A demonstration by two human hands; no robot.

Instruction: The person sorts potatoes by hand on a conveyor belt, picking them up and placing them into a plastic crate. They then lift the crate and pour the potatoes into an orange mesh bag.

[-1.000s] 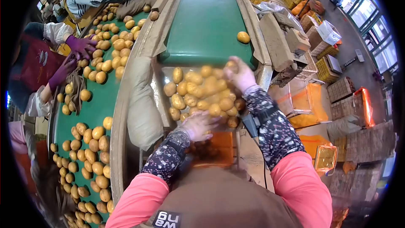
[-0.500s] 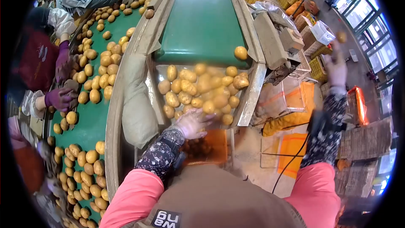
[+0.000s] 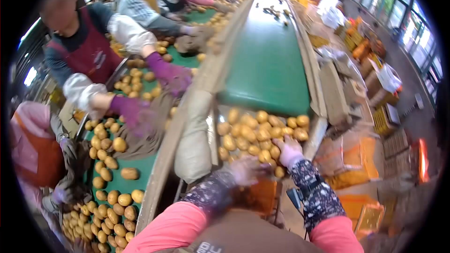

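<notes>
head view only. heap of yellow-tan rounded produce (image 3: 255, 133) (potato or citrus, can't tell) sits at the near end of the green conveyor belt (image 3: 269, 65). it spreads over the full belt width, so its long axis runs left-right across the person's front. single pieces are slightly oval and lie every which way.

right hand (image 3: 289, 151): palm down, fingers stretched forward and loosely spread, resting on the near right edge of the heap and touching the pieces there. nothing visibly closed in it. the bulk of the heap lies ahead of it and off to its left. the far right corner pieces are just beyond the fingertips.

left hand (image 3: 246, 168): motion-blurred, at the near left edge of the heap, just above the orange translucent container (image 3: 260, 197) that sits below the lip. can't tell how far open it is or whether it holds a piece.

nearer hand: right for the right half and far corner, left for the near-left pieces and the container. the two hands are near each other, not touching.

beside: beige stuffed sack (image 3: 194, 140) draped left of the heap, between the two belts. a co-worker's purple-gloved hands (image 3: 171, 77) work over the second green belt (image 3: 140, 161), well apart from the person's own.
</notes>
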